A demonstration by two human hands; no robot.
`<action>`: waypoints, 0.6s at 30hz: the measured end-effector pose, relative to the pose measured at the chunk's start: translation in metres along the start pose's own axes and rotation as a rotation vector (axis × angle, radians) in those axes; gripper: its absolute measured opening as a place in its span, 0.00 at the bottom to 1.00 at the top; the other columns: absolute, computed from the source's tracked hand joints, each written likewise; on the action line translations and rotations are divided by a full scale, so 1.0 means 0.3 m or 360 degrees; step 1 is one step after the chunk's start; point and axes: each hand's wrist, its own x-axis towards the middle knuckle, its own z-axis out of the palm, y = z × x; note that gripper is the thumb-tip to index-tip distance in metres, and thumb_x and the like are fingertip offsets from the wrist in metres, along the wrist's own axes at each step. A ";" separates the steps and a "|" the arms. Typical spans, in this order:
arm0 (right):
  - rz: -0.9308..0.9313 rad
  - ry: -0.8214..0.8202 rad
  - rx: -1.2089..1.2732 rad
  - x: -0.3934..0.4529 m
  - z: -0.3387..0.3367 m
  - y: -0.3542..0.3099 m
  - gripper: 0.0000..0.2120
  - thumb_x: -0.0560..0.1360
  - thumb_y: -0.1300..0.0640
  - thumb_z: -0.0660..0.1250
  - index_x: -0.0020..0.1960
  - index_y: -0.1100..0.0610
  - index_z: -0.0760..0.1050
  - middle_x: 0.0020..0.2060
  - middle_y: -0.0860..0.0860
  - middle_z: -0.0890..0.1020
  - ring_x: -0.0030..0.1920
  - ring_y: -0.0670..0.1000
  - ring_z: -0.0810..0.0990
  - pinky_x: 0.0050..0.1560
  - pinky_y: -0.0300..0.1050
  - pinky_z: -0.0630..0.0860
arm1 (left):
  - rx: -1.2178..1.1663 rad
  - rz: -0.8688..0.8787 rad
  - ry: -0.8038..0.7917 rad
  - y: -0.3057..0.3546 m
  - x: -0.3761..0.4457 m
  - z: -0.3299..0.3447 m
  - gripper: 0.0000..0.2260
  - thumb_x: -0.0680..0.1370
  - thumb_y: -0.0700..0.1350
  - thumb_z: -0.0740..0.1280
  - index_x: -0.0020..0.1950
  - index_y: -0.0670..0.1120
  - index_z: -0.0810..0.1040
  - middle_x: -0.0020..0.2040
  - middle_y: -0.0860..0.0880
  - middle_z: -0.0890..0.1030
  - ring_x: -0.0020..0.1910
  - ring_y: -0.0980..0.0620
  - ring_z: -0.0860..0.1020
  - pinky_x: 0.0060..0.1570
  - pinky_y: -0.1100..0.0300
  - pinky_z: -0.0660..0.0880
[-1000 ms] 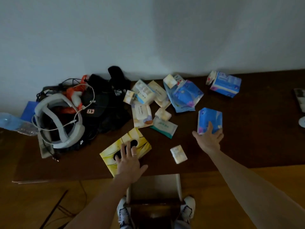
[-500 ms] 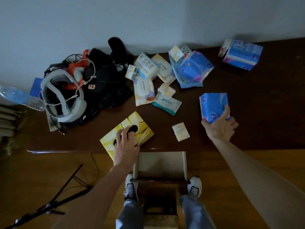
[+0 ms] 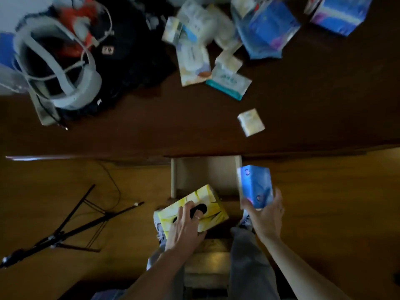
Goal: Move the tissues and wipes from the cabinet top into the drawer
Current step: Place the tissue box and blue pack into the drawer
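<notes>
While your left hand [image 3: 186, 226] grips yellow tissue box [image 3: 192, 208] over open drawer [image 3: 206, 169], right hand [image 3: 265, 215] clutches blue tissue pack [image 3: 256, 185]; small packet [image 3: 251, 122], wipes [image 3: 228, 80] lie on cabinet top [image 3: 303, 109].

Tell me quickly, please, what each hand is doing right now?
Left hand: closed on the yellow tissue box.
Right hand: closed on the blue tissue pack.

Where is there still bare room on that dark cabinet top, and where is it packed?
The cabinet top is bare along its front edge and across its right side, around the small pale packet. The far centre is crowded with wipes packs, and the far left with the black bag.
</notes>
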 end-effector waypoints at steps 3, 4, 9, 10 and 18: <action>0.0100 -0.0268 -0.0187 0.024 0.179 0.115 0.60 0.60 0.26 0.71 0.80 0.53 0.52 0.73 0.56 0.68 0.71 0.62 0.67 0.61 0.59 0.72 | 0.0014 0.0025 -0.0010 -0.103 0.065 0.143 0.26 0.69 0.52 0.77 0.65 0.50 0.76 0.70 0.49 0.60 0.68 0.45 0.69 0.51 0.52 0.81; 0.0100 -0.0363 -0.0286 0.054 0.232 0.148 0.57 0.61 0.27 0.72 0.79 0.53 0.53 0.72 0.58 0.68 0.71 0.63 0.66 0.62 0.60 0.71 | 0.0025 0.0021 -0.0007 -0.135 0.099 0.189 0.26 0.69 0.52 0.77 0.64 0.49 0.76 0.71 0.48 0.60 0.68 0.45 0.69 0.51 0.51 0.80; -0.0353 -0.0741 -0.0818 0.299 0.464 0.260 0.48 0.67 0.26 0.68 0.79 0.42 0.53 0.68 0.56 0.72 0.66 0.61 0.70 0.57 0.55 0.71 | 0.0157 0.0014 0.0070 -0.305 0.331 0.406 0.25 0.71 0.51 0.77 0.65 0.49 0.75 0.75 0.45 0.59 0.69 0.43 0.68 0.52 0.50 0.79; -0.0445 -0.0739 -0.0896 0.356 0.506 0.275 0.48 0.67 0.23 0.65 0.79 0.41 0.53 0.67 0.56 0.73 0.65 0.60 0.70 0.54 0.52 0.71 | 0.0178 0.0025 0.0088 -0.340 0.383 0.451 0.24 0.72 0.49 0.76 0.66 0.49 0.74 0.76 0.44 0.58 0.69 0.43 0.68 0.53 0.49 0.78; -0.0739 -0.0709 -0.1081 0.781 0.760 0.356 0.50 0.61 0.17 0.59 0.78 0.36 0.55 0.66 0.49 0.76 0.69 0.58 0.70 0.62 0.52 0.71 | 0.0323 0.0309 0.0320 -0.530 0.732 0.777 0.27 0.74 0.56 0.73 0.70 0.50 0.71 0.78 0.46 0.55 0.71 0.46 0.64 0.57 0.48 0.79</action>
